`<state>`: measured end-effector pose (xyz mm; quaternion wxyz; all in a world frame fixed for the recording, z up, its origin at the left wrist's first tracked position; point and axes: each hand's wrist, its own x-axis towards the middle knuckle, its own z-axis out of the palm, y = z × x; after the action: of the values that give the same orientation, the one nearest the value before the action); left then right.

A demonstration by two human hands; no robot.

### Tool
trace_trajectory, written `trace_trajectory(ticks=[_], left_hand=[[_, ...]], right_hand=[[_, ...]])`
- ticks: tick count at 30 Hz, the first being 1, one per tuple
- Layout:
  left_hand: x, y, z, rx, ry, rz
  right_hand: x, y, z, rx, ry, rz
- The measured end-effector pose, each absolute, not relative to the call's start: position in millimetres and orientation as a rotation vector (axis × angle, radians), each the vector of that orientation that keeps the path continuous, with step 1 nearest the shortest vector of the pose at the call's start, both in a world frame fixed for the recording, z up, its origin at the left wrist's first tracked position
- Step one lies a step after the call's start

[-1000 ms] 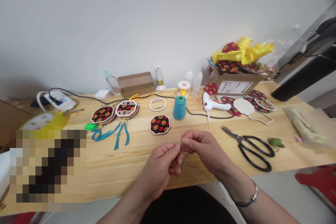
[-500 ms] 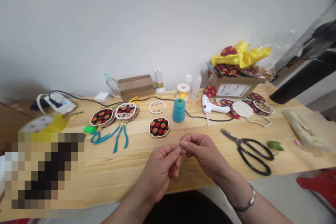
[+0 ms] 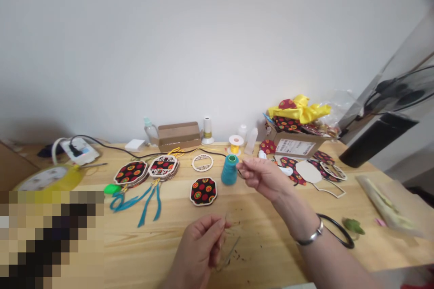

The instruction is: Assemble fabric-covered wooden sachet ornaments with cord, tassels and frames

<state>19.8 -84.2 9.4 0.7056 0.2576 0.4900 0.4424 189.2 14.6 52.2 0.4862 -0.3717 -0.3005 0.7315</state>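
My left hand (image 3: 205,244) is low over the table, thumb and forefinger pinched on a thin pale strand (image 3: 226,259) that loops beneath it. Raised and farther forward, my right hand (image 3: 262,175) has its fingertips pressed together beside the teal thread cone (image 3: 229,171); whatever is between them is too small to make out. A patterned fabric-covered piece (image 3: 203,191) with a pale scalloped edge lies ahead of my left hand. Behind my right hand, the white glue gun (image 3: 286,170) is mostly covered. My right forearm hides most of the scissors, leaving a black handle (image 3: 342,230) visible.
Stacked patterned pieces with teal tassels (image 3: 162,167) lie at left. An oval lattice frame (image 3: 202,162), a yellow thread spool (image 3: 234,145) and a brown box (image 3: 179,136) stand farther back. At right is a carton (image 3: 294,143) heaped with fabric. A black cable crosses the back.
My hands have parted: the right moved up and forward toward the teal cone, the left stayed low and shifted slightly down. The view tilted up, and my right arm now covers most of the scissors.
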Motion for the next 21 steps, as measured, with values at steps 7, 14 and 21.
trace_trajectory(ticks=[7,14,21], left_hand=[[15.0,-84.3,11.0,0.579,1.107,1.031],[9.3,-84.6,8.1,0.592,1.099,1.023],[9.2,-86.5,16.6,0.56,1.079,1.063]], right_hand=[[183.7,50.7,92.6,-0.944,-0.749,1.8],[177.8,69.9,137.4,-0.971,-0.872,1.728],[173.1,55.7,167.9,-0.951,-1.388,1.37]])
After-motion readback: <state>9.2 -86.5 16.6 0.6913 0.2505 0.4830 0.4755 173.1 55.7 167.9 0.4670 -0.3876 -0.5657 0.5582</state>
